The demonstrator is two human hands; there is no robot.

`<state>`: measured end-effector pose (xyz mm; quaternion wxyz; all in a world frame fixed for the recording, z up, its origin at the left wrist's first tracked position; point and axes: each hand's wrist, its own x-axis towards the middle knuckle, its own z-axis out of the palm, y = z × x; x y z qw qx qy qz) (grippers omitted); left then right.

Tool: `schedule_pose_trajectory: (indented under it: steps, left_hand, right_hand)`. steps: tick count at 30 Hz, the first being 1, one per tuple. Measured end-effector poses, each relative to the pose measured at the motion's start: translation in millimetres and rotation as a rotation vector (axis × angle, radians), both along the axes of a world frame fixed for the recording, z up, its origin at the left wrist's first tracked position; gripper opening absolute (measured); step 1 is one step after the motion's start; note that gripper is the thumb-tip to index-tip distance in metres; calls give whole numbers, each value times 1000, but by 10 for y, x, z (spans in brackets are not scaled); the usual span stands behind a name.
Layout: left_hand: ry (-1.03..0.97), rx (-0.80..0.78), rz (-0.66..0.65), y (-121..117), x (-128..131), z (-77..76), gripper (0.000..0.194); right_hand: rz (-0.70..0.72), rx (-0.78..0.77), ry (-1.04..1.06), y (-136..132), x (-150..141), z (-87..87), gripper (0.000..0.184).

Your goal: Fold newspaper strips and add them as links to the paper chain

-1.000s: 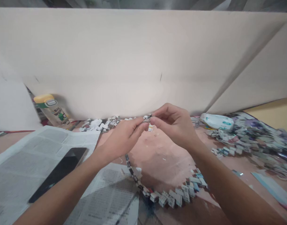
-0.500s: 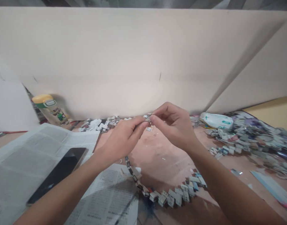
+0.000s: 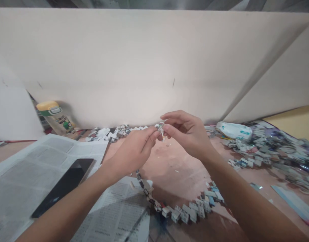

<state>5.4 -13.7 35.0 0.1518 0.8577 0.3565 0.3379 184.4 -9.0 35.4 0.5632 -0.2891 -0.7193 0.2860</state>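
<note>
My left hand point(image 3: 135, 148) is closed, with thumb and fingers pinching the end of a chain of folded paper strips point(image 3: 189, 212). The chain hangs below that hand, curves over the table and runs up toward my right forearm. At the left fingertips a small folded paper piece point(image 3: 159, 126) sticks out. My right hand point(image 3: 188, 134) meets it there, thumb and curled fingers around the piece, the index finger raised over it. The fingers hide part of the piece and its join with the chain.
A sheet of newspaper point(image 3: 15, 174) with a black phone point(image 3: 65, 186) lies at left; a yellow-lidded bottle point(image 3: 57, 117) stands behind. Folded paper pieces point(image 3: 111, 133) lie along the white board point(image 3: 134, 67). At right are a white packet point(image 3: 234, 130) and heaped paper chains point(image 3: 277, 148).
My right index finger has lifted off the paper piece, and the fingers have opened slightly. The piece shows more between the hands. My left hand stays in nearly the same place.
</note>
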Motion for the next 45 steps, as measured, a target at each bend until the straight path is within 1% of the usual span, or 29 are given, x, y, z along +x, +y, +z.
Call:
schedule_pose_trajectory:
  steps: [3, 6, 8, 11, 15, 21, 24, 26, 30, 33, 36, 42, 45]
  left_hand:
    - [45, -7, 6, -1, -13, 14, 29]
    - [108, -19, 13, 2, -33, 36, 30]
    - [143, -25, 5, 4, -51, 49, 31]
    - [204, -24, 4, 14, -82, 53, 33]
    - [315, 15, 52, 53, -107, 11, 34]
    - [491, 94, 62, 111, -105, -33, 31]
    - [519, 131, 54, 122, -103, -12, 29]
    - [536, 148, 72, 120, -103, 15, 29]
    - [587, 114, 97, 106, -113, 78, 30]
    - [594, 99, 91, 126, -154, 101, 31]
    - [583, 100, 75, 170, -221, 97, 32]
    - [478, -6, -65, 186, -281, 96, 38]
    - [452, -10, -60, 167, -235, 84, 38]
  right_hand:
    - [-2, 72, -112, -12, 32, 15, 14]
    - [-69, 199, -281, -35, 78, 44, 13]
    - [-88, 272, -372, -45, 108, 62, 15]
    - [-87, 318, -430, -50, 136, 77, 15]
    - [-92, 269, -475, -48, 134, 73, 15]
    - [-102, 113, -553, -53, 111, 77, 14]
    - [-121, 57, -549, -47, 137, 98, 12]
    - [-155, 44, -537, -37, 174, 119, 11]
    - [-206, 19, -543, -21, 267, 166, 9]
    - [-224, 12, -537, -12, 351, 202, 9]
    - [-240, -16, -485, 12, 470, 229, 7]
    - [-138, -66, -465, 72, 665, 228, 6]
    - [-130, -91, -451, 64, 650, 230, 6]
